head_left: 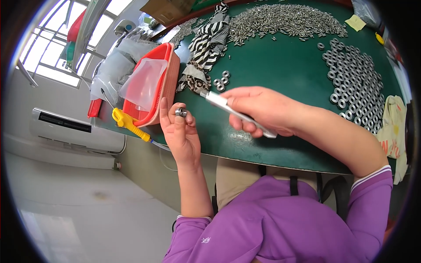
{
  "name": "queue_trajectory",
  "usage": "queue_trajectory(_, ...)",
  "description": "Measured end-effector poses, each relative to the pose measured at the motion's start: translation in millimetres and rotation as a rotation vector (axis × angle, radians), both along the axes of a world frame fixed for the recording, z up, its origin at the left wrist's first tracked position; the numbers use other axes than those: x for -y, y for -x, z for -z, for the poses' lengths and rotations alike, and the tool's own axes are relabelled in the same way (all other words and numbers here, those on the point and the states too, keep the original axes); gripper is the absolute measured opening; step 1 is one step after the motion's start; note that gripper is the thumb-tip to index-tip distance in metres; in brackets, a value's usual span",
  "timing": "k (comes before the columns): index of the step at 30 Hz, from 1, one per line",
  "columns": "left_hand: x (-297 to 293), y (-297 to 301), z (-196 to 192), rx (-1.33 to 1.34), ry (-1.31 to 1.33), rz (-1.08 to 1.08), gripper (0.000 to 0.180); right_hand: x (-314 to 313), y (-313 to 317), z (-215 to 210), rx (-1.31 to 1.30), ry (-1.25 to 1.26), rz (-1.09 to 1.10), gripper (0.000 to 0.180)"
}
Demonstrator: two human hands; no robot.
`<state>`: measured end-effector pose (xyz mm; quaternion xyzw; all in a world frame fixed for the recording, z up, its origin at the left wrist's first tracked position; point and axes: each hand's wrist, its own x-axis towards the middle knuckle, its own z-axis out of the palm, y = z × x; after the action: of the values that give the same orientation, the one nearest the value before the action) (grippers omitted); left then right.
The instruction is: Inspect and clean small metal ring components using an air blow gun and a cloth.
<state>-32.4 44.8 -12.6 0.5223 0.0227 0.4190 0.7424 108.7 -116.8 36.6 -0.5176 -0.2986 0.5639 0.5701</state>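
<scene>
My left hand (183, 136) is raised at the table's front edge, near the red basket. Its thumb and fingers pinch a small steel ring (180, 112). In my right hand (265, 109), over the table, is a slim pale-handled tool (223, 104) with a short metal tip. That tip points left towards the ring, and a gap separates the two. Several similar loose rings (221, 81) rest on the green table beyond my hands. A large group of the same rings (353, 81) stands on the right side.
A red basket (169, 83) lined with a plastic bag stands left. Beside it lies a yellow air blow gun (130, 125) with a hose. Patterned cloth (209, 41) stretches across the green table (280, 65). Small metal pins (285, 21) are heaped at the back; a cream cloth (392, 127) hangs right.
</scene>
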Motion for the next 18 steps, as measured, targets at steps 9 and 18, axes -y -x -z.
queue_trajectory(9,-27,45,7,0.131,0.552,0.239,0.033,10,-50,19,1.73,0.153,0.428,0.046)
queue_trajectory(18,-50,101,12,0.264,0.708,0.141,0.025,7,-51,20,1.924,0.105,0.328,0.039)
